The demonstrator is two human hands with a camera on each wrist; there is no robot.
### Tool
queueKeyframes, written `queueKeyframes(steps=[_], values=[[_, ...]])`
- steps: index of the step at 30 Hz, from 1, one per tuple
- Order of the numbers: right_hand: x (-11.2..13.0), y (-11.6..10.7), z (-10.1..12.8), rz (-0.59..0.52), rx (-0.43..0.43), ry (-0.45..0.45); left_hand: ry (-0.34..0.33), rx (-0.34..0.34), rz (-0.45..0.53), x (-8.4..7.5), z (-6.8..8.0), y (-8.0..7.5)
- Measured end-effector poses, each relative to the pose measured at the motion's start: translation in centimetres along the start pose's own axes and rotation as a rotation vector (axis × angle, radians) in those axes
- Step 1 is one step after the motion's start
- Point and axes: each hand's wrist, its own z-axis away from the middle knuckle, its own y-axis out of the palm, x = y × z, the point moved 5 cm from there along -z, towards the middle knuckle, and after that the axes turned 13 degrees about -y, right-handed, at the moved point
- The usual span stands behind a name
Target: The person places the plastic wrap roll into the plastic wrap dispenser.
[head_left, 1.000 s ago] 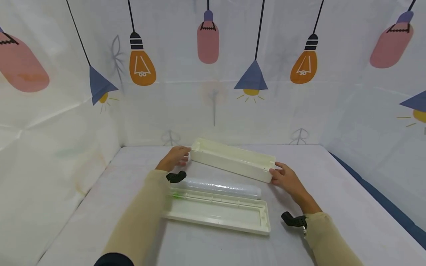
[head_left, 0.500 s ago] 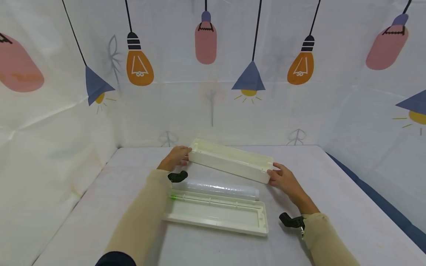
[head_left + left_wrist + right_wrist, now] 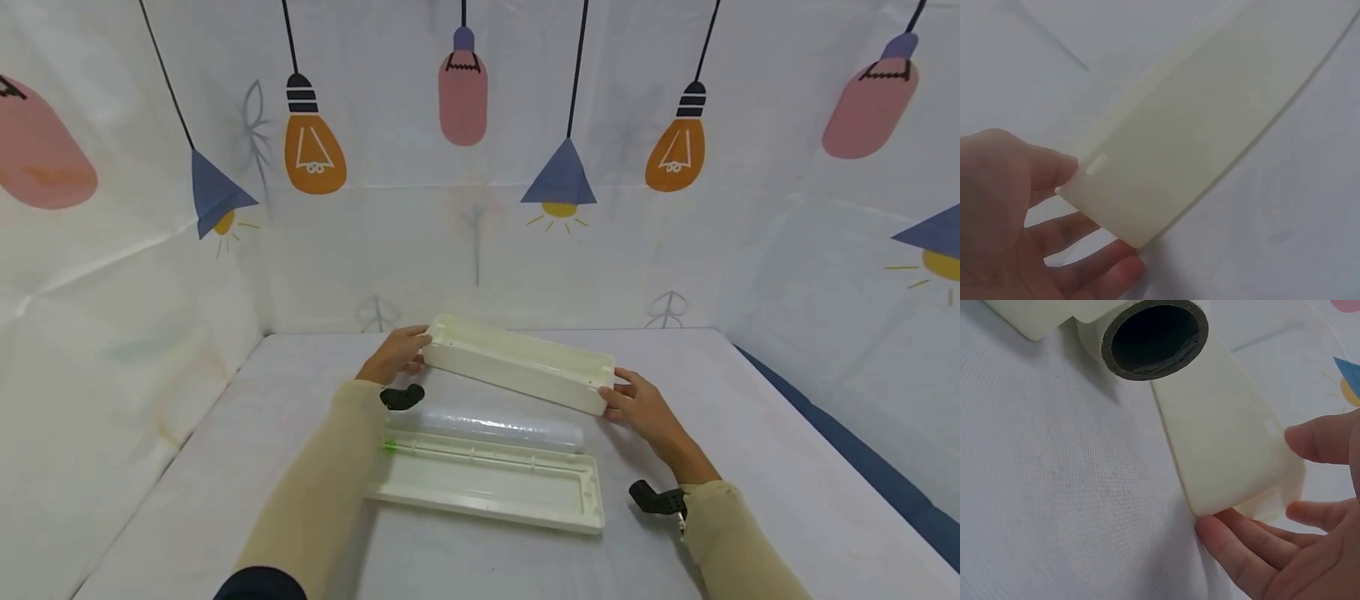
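A long cream plastic tray [image 3: 517, 362] hangs above the table, held at its two short ends. My left hand [image 3: 393, 354] pinches the far left end, with the thumb on top and fingers beneath, as the left wrist view shows on the tray [image 3: 1197, 144] and hand [image 3: 1097, 219]. My right hand [image 3: 637, 404] grips the near right end [image 3: 1229, 444] the same way, the hand [image 3: 1250, 481] with its thumb above and fingers below. Under the tray lies a clear film roll [image 3: 487, 427], its cardboard core [image 3: 1154, 337] open toward my right hand.
A second cream tray [image 3: 487, 483] lies flat on the white cloth-covered table [image 3: 750, 433], touching the roll's near side. Backdrop walls printed with lamps close in the left, back and right. A blue strip [image 3: 862, 467] runs along the table's right edge.
The held tray and both hands have edged slightly left and lower in view. Both grips are unchanged, and the roll and lower tray lie as before.
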Motion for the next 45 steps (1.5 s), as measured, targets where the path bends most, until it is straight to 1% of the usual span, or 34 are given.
queueKeyframes(steps=[7,12,22,26,32,35,41,45], values=[[0.2,0.2,-0.2,0.001,-0.021,-0.021,0.008,0.012,-0.057,-0.4,0.4,-0.5],[0.3,0.3,-0.1,0.023,-0.039,-0.012,0.006,0.021,-0.067,-0.3,0.3,-0.8],[0.1,0.3,0.1,0.031,-0.065,-0.02,0.014,0.016,-0.034,-0.2,0.3,-1.1],[0.0,0.3,-0.1,0.028,-0.069,-0.029,0.028,0.018,-0.023,-0.3,0.4,-1.3],[-0.1,0.3,-0.2,0.022,-0.062,-0.025,0.024,0.021,-0.002,-0.3,0.6,-1.5],[0.1,0.3,-0.1,0.021,-0.056,-0.027,0.031,0.024,0.007,-0.4,0.7,-1.5],[1.0,0.2,-0.2,-0.002,-0.049,-0.045,0.065,0.037,0.014,-0.6,1.0,-1.9],[1.7,0.3,-0.5,-0.018,-0.025,-0.061,0.062,0.027,0.019,-0.5,1.2,-2.3]])
